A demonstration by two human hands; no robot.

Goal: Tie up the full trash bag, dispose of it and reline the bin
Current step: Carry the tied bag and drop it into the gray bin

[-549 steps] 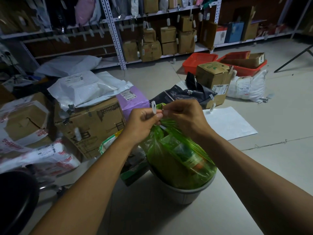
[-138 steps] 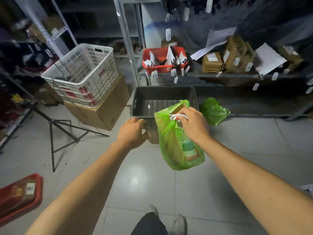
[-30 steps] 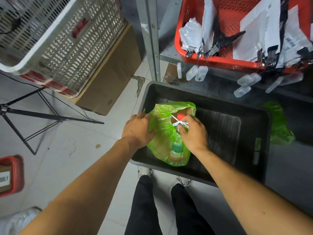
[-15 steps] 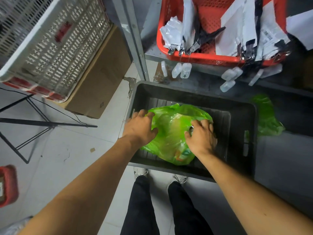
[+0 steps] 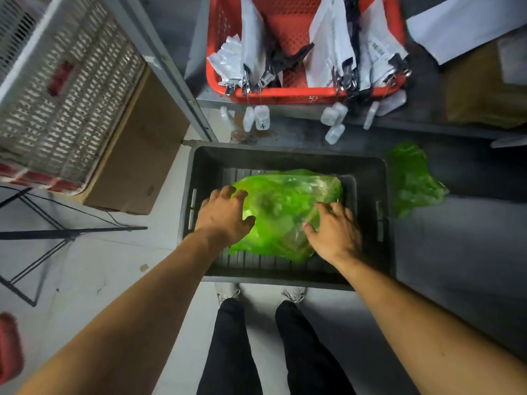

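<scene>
Far left: white slatted basket (image 5: 65,89) stacked on a cardboard box (image 5: 134,161), black tripod legs (image 5: 57,232) spread over the pale floor below. Centre: full green trash bag (image 5: 282,212) lying on its side inside the black crate (image 5: 288,155) on the floor. Left hand (image 5: 225,215) resting flat on the bag's left flank, fingers spread and relaxed, gripping nothing. Right hand (image 5: 333,229) laid on the bag's right side, fingers likewise loose and splayed. Above: red basket (image 5: 308,94) of papers and clips on a shelf. Right of the crate: 1 more crumpled green bag (image 5: 410,181).
</scene>
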